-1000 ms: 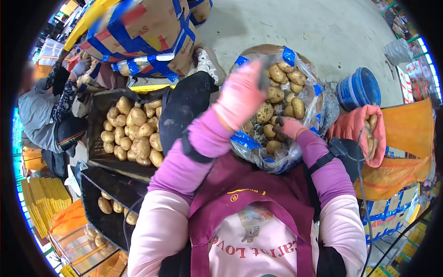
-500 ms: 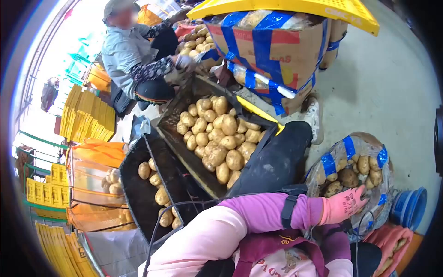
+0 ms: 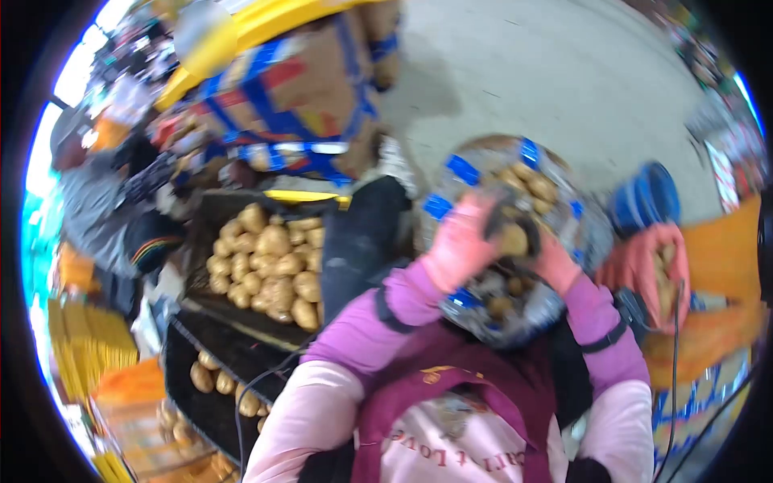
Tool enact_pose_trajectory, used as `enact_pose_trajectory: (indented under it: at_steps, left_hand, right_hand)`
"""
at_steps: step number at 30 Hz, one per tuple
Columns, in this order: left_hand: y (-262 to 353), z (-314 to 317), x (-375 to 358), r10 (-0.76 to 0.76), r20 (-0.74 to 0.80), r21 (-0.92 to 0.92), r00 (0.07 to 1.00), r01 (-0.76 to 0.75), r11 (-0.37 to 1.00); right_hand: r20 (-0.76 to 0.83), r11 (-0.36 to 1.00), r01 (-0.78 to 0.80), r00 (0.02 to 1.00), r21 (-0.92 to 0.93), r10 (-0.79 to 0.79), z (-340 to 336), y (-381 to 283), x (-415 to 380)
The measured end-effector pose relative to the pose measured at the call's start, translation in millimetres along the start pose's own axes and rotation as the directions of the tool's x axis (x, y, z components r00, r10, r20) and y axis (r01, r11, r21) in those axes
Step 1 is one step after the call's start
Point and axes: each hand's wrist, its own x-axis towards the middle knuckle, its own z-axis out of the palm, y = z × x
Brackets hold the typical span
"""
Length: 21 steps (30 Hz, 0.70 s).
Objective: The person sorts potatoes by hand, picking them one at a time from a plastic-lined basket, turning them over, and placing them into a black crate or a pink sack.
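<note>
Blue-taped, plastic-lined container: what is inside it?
Inside the container, potatoes show at the far end, blurred ones at the near end. The left hand, right hand and the potato between them hide the middle; anything beneath the top layer is covered.

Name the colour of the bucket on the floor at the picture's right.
The bucket is blue, shown in the head view, the only one.

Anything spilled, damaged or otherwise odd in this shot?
No spill stands out on the floor. The carton at upper left looks odd: many strips of blue tape cross it, as if patched, but blur leaves tearing uncertain.
</note>
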Motion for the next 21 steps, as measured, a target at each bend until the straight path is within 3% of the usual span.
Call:
enact_pose_trajectory:
  at_steps: [1, 2, 4, 5, 7, 8, 10, 14, 15, 16, 17, 18, 19, 20, 21]
  left_hand:
    - [-4, 0, -1, 0.013, 0.011, -0.041, 1.000, -0.013, 0.999]
    - [-8, 2, -2, 0.025, 0.016, -0.073, 1.000, -0.024, 0.997]
    - [14, -7, 3, 0.037, 0.178, -0.268, 0.983, 0.012, 0.963]
    - [26, -5, 6, 0.119, 0.182, -0.263, 0.976, -0.068, 0.963]
    - [41, 4, 0, 0.218, 0.108, -0.251, 0.970, -0.185, 0.950]
    - [38, 6, -1, 0.213, 0.119, -0.246, 0.970, -0.180, 0.953]
    - [29, 14, -3, 0.172, 0.102, -0.115, 0.980, -0.160, 0.980]
    - [6, 20, -6, -0.021, 0.201, 0.072, 0.979, 0.007, 0.997]
    - [2, 21, -8, -0.033, 0.201, 0.078, 0.979, 0.018, 0.997]
    - [5, 21, -6, -0.030, 0.200, 0.041, 0.979, 0.023, 0.999]
    - [9, 21, -2, -0.027, 0.197, 0.003, 0.980, 0.027, 1.000]
    - [13, 21, 2, -0.036, 0.198, 0.006, 0.979, 0.035, 0.999]
    - [21, 21, 9, -0.035, 0.239, -0.131, 0.970, 0.068, 0.989]
    - [24, 22, 11, -0.029, 0.277, -0.265, 0.960, 0.105, 0.959]
    - [27, 25, 6, -0.241, 0.381, -0.511, 0.893, 0.421, 0.750]
  right_hand:
    - [-0.015, 0.990, -0.011, 1.000, 0.143, 0.013, -15, -9, -6]
    - [0.016, 0.902, 0.030, 0.999, 0.430, -0.040, -34, -35, -8]
    - [-0.042, 0.654, 0.068, 0.998, 0.754, -0.055, -42, -50, -19]
    - [-0.051, 0.657, 0.064, 0.998, 0.752, -0.039, -50, -49, -23]
    - [0.226, 0.161, -0.212, 0.971, 0.964, -0.074, -53, -46, -29]
    - [0.223, 0.149, -0.211, 0.972, 0.966, -0.075, -47, -38, -27]
    - [0.295, -0.150, -0.292, 0.956, 0.945, -0.004, -35, -22, -20]
    - [0.276, -0.189, -0.243, 0.946, 0.951, 0.169, -23, -11, -15]
    - [-0.150, 0.412, 0.167, 0.986, 0.896, -0.073, -13, -11, -16]
    - [-0.144, 0.406, 0.161, 0.987, 0.900, -0.073, -15, -13, -13]
    - [0.113, 0.080, -0.113, 0.994, 0.990, 0.012, -21, -16, -10]
    - [0.376, -0.267, -0.361, 0.927, 0.894, 0.006, -24, -17, -7]
    - [0.382, -0.273, -0.366, 0.924, 0.890, 0.005, -22, -14, -5]
    - [0.428, -0.348, -0.437, 0.898, 0.830, -0.105, -18, -9, -4]
    - [0.459, -0.410, -0.507, 0.861, 0.758, -0.217, -15, -4, -2]
